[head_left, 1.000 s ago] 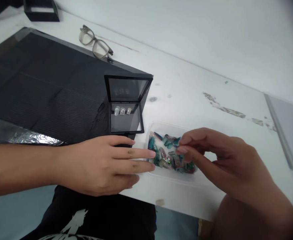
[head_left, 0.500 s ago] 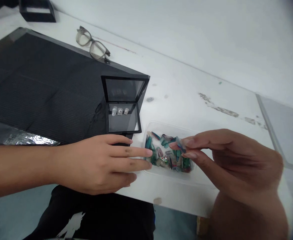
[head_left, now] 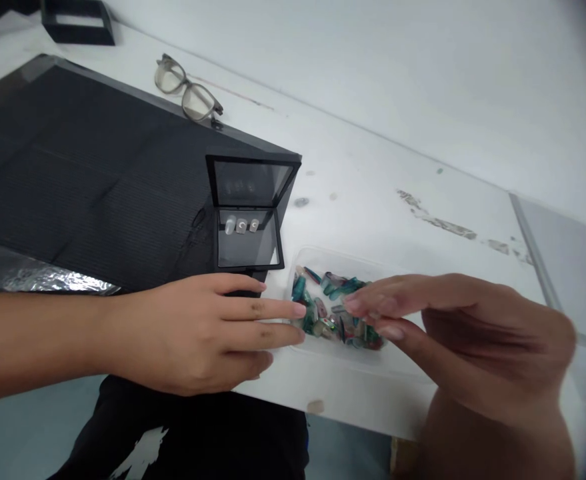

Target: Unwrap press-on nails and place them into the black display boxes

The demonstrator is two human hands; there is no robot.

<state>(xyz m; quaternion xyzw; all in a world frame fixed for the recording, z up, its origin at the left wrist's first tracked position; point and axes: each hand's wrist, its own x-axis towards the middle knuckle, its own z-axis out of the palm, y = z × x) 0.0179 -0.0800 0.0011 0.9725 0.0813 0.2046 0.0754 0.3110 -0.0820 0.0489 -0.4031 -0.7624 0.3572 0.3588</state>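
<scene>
My left hand [head_left: 207,337] lies with its fingers stretched out, the two longest fingertips at the near-left rim of a clear plastic box [head_left: 317,252]. Inside this box is a jumble of teal, clear and reddish press-on nails [head_left: 339,287]. Over the box's right side, my right hand [head_left: 453,327] has thumb and fingertips slightly apart, and no nail shows between them. Beyond my left hand a small black display case [head_left: 249,250] stands with its lid raised. Three pale press-on nails [head_left: 241,226] sit in a row inside it.
A large black ribbed sheet [head_left: 97,167] covers the left of the white table [head_left: 353,220]. Eyeglasses [head_left: 197,101] rest at its back edge, and a black frame-like box [head_left: 77,23] stands at the far left. Crinkled clear plastic [head_left: 60,275] lies by my left forearm.
The bluish press-on nail pinched in my right hand has left the fingers, which have parted over the box. My left hand has hardly moved.
</scene>
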